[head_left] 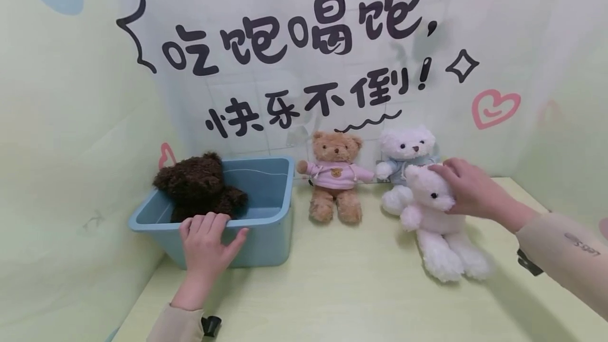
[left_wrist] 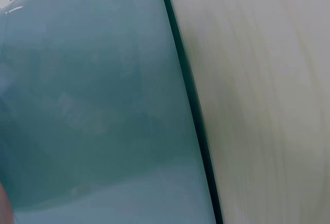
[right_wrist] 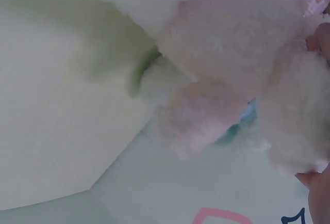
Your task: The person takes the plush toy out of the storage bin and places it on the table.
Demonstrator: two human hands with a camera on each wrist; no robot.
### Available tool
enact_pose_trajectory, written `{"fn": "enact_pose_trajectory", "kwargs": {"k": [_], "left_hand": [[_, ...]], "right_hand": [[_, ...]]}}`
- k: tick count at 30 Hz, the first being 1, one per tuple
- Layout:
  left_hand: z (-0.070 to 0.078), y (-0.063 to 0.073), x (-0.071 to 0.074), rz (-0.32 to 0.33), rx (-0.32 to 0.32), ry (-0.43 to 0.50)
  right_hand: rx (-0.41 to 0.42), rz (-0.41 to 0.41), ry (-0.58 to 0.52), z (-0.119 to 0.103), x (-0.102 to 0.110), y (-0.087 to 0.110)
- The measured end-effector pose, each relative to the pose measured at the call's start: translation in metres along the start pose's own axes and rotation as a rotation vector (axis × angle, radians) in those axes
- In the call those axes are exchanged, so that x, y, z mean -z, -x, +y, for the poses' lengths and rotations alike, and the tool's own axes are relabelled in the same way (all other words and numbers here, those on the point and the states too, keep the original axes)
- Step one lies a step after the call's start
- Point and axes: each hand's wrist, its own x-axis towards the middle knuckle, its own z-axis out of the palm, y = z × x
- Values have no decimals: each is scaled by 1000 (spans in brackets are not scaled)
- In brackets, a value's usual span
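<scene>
My left hand [head_left: 205, 241] holds the front rim of a blue plastic bin [head_left: 266, 241], fingers hooked over the edge and thumb spread to the right. Inside the bin is a dark brown teddy bear [head_left: 192, 178], its head above the rim. My right hand [head_left: 475, 189] grips a white teddy bear [head_left: 442, 226] by the head; its legs hang toward the table. In the right wrist view, fingertips [right_wrist: 320, 41] press into the white fur [right_wrist: 299, 100]. Just behind it sits another white bear in a blue hoodie [head_left: 399, 146], partly hidden.
A light brown teddy bear [head_left: 334, 173] in a pink hoodie sits against the back wall, right of the bin. The pale table [head_left: 332, 289] meets a wall sheet with black lettering [head_left: 332, 25]. Pale green side walls [head_left: 71, 173] flank the table.
</scene>
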Motion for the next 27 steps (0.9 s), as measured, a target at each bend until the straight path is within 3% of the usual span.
{"fn": "enact_pose_trajectory", "kwargs": {"k": [3,6,13,17,21,24,27], "left_hand": [[1,1,0,-4,8,1],[3,1,-1,-15,9,2],[2,0,0,5,17,9],[1,1,0,-4,12,8],[-1,2,1,-1,15,7],[-1,2,1,19,13,5],[1,0,-3,22,-1,10]], "right_hand": [[19,59,10,-4,-1,13],[-19,70,-26,-9,2,27],[-216,-74,-128,-17,20,54],[-215,-147,-80,-15,25,64],[-171,-271,-30,-22,23,59],[-173,-390,-11,-34,17,42],[-189,-457,7,-42,10,26]]}}
